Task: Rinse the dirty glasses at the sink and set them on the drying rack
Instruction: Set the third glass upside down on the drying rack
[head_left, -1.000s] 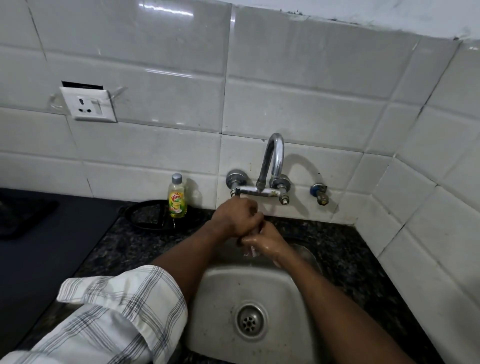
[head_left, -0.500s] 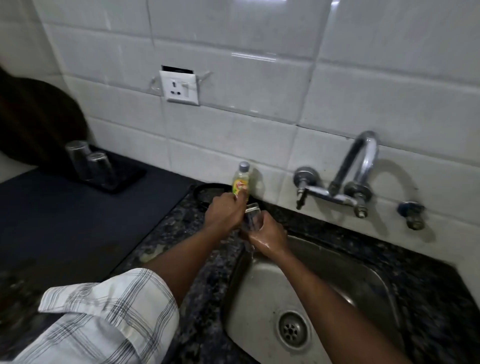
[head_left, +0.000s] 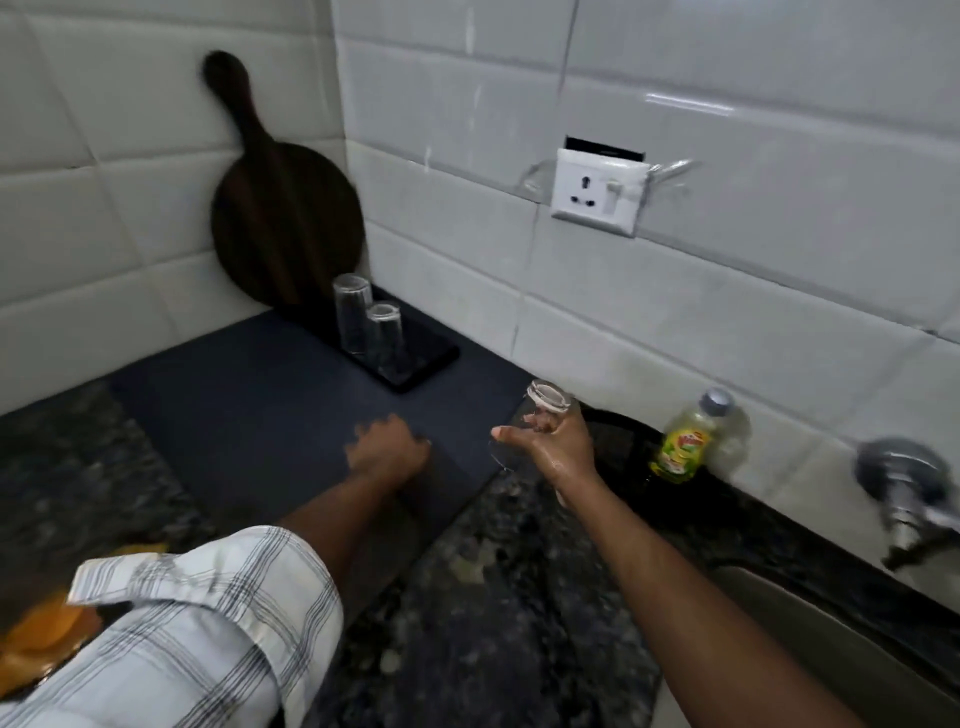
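My right hand (head_left: 558, 447) grips a clear wet glass (head_left: 546, 399), tilted with one end pointing up and away, above the edge of the granite counter (head_left: 493, 597). Left of it, my left hand (head_left: 387, 447) hovers low over the dark mat (head_left: 249, 400), fingers loosely curled and holding nothing. Two clear glasses, a taller one (head_left: 352, 312) and a shorter one (head_left: 385, 338), stand upside down side by side on a black tray (head_left: 431, 364) at the back of the mat, against the tiled wall.
A round dark wooden board (head_left: 283, 213) leans in the corner behind the tray. A yellow dish-soap bottle (head_left: 681, 447) stands by the wall. The tap (head_left: 904, 488) and sink rim (head_left: 831, 629) are at far right. A wall socket (head_left: 597, 192) sits above.
The view has swung left from the sink to the mat. My right hand has carried the glass away from the tap toward the tray; my left hand has let go and moved left.
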